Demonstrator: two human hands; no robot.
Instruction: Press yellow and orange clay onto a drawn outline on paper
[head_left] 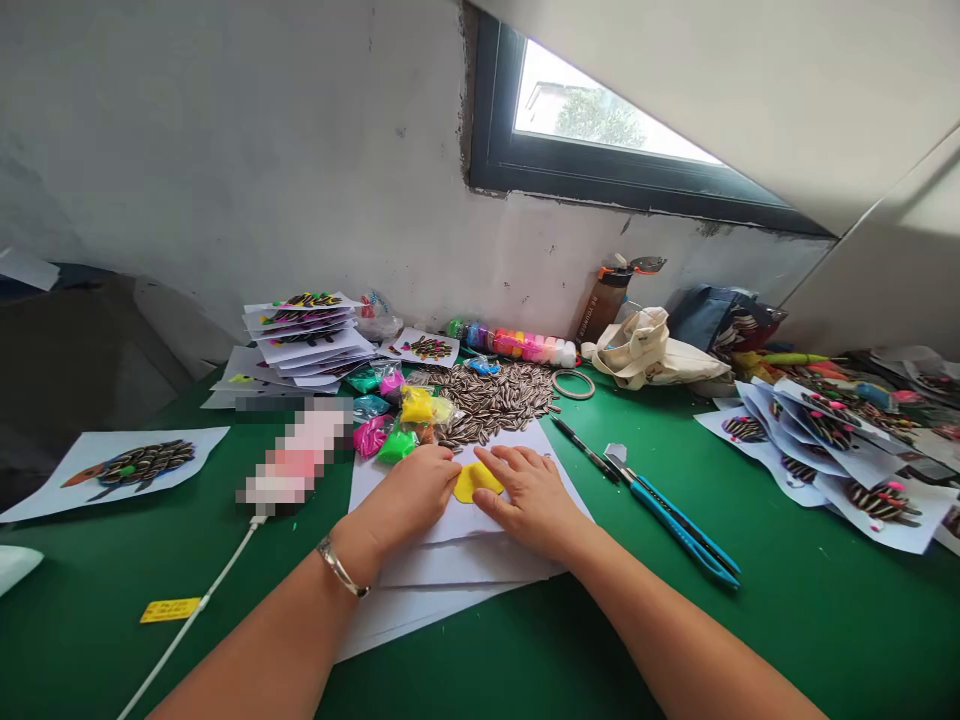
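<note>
A flat yellow clay piece (478, 482) lies on white paper sheets (450, 560) at the middle of the table. My left hand (420, 490) is at its left edge, fingers curled together with the tips near the clay; whether something small is between them is hidden. My right hand (529, 495) has its fingers spread, the thumb and fingertips at the clay's right side. Just behind the paper is a pile of striped sunflower seeds (502, 400). Bags of coloured clay, among them a yellow one (417, 404) and a green one (397, 447), sit behind my left hand.
A blue cutter (675, 520) and a black pen (585, 450) lie to the right on the green table (645, 640). Stacked seed pictures stand at back left (307, 345) and right (840, 450). A blurred phone-like object (300, 460) with a white cable (187, 620) is at left; a bottle (602, 300) stands behind.
</note>
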